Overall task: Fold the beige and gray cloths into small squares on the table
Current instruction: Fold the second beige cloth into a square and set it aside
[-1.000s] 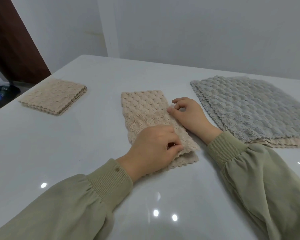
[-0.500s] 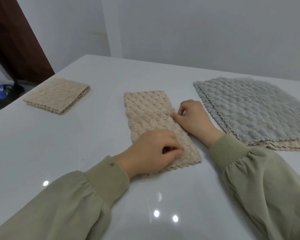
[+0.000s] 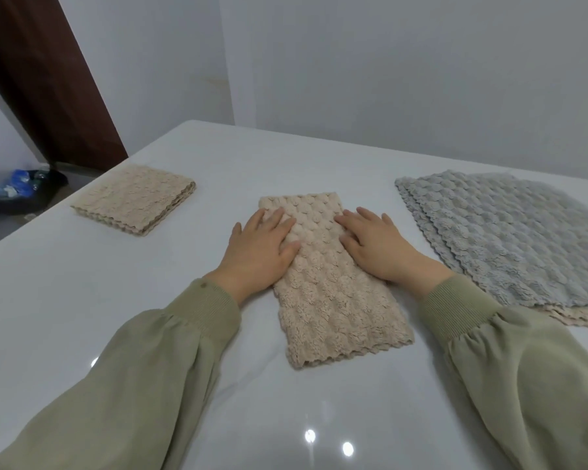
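A beige cloth (image 3: 333, 300), folded into a long narrow strip, lies in the middle of the white table (image 3: 65, 300). My left hand (image 3: 258, 252) lies flat on the strip's far left edge, fingers straight. My right hand (image 3: 374, 245) lies flat on its far right edge, fingers spread. A pile of unfolded cloths lies at the right, gray cloths (image 3: 510, 239) on top and a beige one (image 3: 577, 317) showing underneath. A beige cloth folded into a small square (image 3: 133, 198) sits at the far left.
The table's left edge runs close past the folded square. Beyond it are a dark wooden door (image 3: 41, 79) and a black bag with blue items (image 3: 24, 181) on the floor. A pale wall stands behind the table.
My left hand let go of the strip's near end, moved to the far end and opened flat. My right hand uncurled and now lies flat on the cloth. The camera moved closer.
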Demonstrator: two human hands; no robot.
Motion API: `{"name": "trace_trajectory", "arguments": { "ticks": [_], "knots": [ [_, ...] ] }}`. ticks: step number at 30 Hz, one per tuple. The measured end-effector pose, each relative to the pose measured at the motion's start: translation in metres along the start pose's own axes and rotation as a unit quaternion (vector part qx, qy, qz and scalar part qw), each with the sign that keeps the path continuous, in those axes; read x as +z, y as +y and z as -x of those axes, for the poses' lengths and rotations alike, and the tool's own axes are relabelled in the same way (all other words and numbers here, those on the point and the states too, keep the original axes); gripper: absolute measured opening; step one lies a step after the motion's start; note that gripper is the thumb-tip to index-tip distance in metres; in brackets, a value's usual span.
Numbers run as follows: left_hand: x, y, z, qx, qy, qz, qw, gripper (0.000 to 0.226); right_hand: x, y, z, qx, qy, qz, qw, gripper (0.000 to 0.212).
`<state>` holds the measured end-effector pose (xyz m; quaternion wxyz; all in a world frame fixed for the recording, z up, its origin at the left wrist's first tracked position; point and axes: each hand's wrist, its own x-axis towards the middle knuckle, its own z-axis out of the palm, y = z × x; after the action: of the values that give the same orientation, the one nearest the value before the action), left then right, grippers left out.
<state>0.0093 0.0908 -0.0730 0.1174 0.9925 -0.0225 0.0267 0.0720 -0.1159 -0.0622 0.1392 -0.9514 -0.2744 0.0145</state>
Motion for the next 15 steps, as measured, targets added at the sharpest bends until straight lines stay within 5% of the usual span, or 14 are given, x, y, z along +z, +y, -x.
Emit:
{"name": "trace_trajectory", "arguments": {
  "ticks": [6,11,15],
  "knots": [
    [-0.003,-0.002,-0.01,-0.037,0.095,0.035,0.994,0.052,-0.009,0.001,-0.015,0.019,0.029,-0.07,0.997,0.049],
    [0.002,-0.01,-0.029,-0.082,0.032,-0.001,0.996,0.055,0.003,-0.002,-0.036,0.033,-0.057,0.031,0.997,0.054],
    [-0.002,-0.021,-0.035,-0.112,0.158,0.065,0.979,0.036,0.001,0.011,-0.054,0.109,0.036,-0.006,0.993,0.047]
  ]
}}
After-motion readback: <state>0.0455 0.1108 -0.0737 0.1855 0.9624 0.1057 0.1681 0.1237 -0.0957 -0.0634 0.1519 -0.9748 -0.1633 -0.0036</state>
